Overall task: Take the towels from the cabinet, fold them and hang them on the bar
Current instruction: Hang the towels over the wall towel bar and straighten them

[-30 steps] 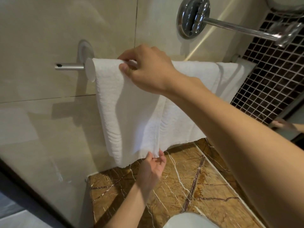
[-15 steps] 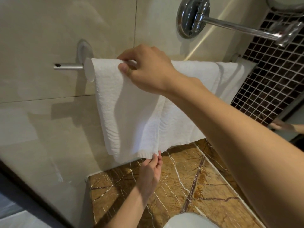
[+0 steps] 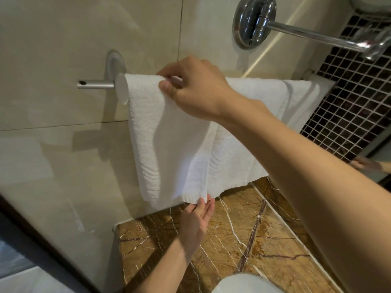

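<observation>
Towel bar [image 3: 95, 84]: a matt metal bar fixed on the beige tiled wall [image 3: 63, 166]; its left end is bare, the rest is covered by cloth.
Front towel [image 3: 169, 144]: white and ribbed, it hangs folded over the left part of the bar, and its lower hem ends above the brown marble surface [image 3: 264, 240].
Second towel [image 3: 249, 127]: also white, on the same bar just to the right, its left edge partly behind the front towel.
Right hand [image 3: 194, 89]: it is at the top of the front towel, where thumb and fingers pinch the cloth on the bar.
Left hand [image 3: 196, 220]: it reaches up from below with straight fingers, and the fingertips touch the lower hem of the front towel near its right corner.
Other things: a chrome fitting [image 3: 254, 22] with a long arm sits on the wall above the bar; dark mosaic tiles [image 3: 349, 102] are at the right.
</observation>
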